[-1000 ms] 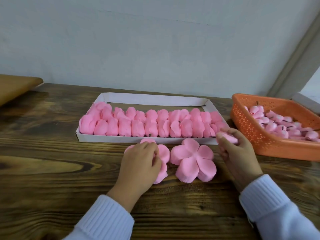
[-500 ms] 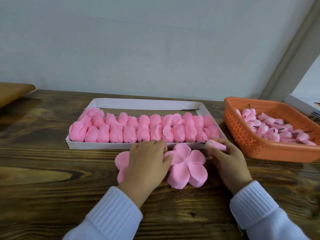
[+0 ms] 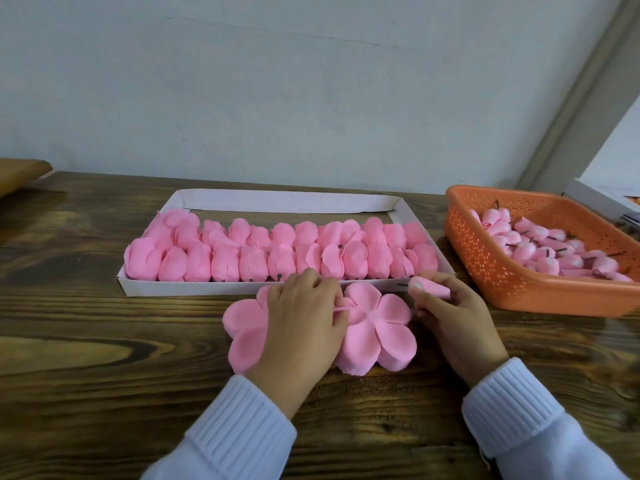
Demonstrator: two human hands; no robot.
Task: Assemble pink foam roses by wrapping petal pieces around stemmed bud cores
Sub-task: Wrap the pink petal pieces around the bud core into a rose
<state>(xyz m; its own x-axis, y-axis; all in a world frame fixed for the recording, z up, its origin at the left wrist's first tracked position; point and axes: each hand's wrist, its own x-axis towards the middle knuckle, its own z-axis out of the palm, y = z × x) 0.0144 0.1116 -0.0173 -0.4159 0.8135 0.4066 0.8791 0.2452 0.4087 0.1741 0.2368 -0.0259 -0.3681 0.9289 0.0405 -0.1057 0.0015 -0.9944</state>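
Note:
Two stacks of pink five-lobed foam petal pieces lie on the wooden table (image 3: 104, 393) in front of me. My left hand (image 3: 304, 327) covers most of the left petal stack (image 3: 242, 327), and its fingertips pinch the lifted edge of a petal piece (image 3: 346, 306) at the rim of the right petal stack (image 3: 381, 334). My right hand (image 3: 453, 323) holds a pink bud core (image 3: 429, 287) sideways just right of that stack, its short dark stem pointing left.
A white cardboard tray (image 3: 194, 289) behind my hands holds two rows of finished pink roses (image 3: 277, 254). An orange perforated basket (image 3: 502, 271) at the right holds several stemmed bud cores. A brown object (image 3: 17, 174) sits at the far left edge.
My left hand has shifted right from the left stack and taken hold of a petal edge at the right stack. My right hand has stayed beside the stack with the bud.

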